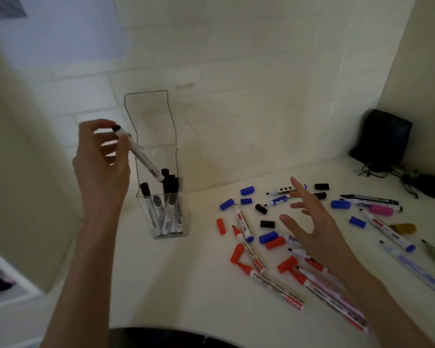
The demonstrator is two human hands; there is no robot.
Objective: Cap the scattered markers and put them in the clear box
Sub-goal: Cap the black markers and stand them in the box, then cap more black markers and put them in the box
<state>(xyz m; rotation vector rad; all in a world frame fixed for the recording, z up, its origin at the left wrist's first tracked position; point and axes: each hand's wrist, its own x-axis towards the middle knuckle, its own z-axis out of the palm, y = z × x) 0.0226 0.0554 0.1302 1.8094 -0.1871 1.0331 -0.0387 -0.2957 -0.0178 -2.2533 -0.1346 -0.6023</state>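
Your left hand (101, 159) is raised beside the clear box (166, 231), its fingers (123, 149) pinching the upper end of a white-barrelled black marker (142, 158). The marker is tilted, with its lower end at the box's open mouth, just above the black caps of the markers (161, 217) already standing upright inside. The box stands on the bench (186, 285) near the tiled wall (236, 109), and its hinged lid (148, 114) stands open and upright behind it. Your right hand (312, 229) hovers over the scattered markers with its fingers (299, 189) spread and relaxed, holding nothing. Beneath and around it lie uncapped markers and loose caps. The nearest red marker (274, 287) carries large lettering along its barrel and a red label band, both too blurred to read with certainty. The print on the other barrels is likewise illegible. A blue cap (247, 190), a black cap (267, 224) and a red cap (221, 226) lie apart from any marker. A pink cap (381, 209) and a brown cap (403, 227) lie farther right. Your right hand and forearm hide part of the red markers below them. In the far right corner stands a black box-shaped device (384, 136), with dark cables (373, 169) trailing at its base, well apart from the markers.
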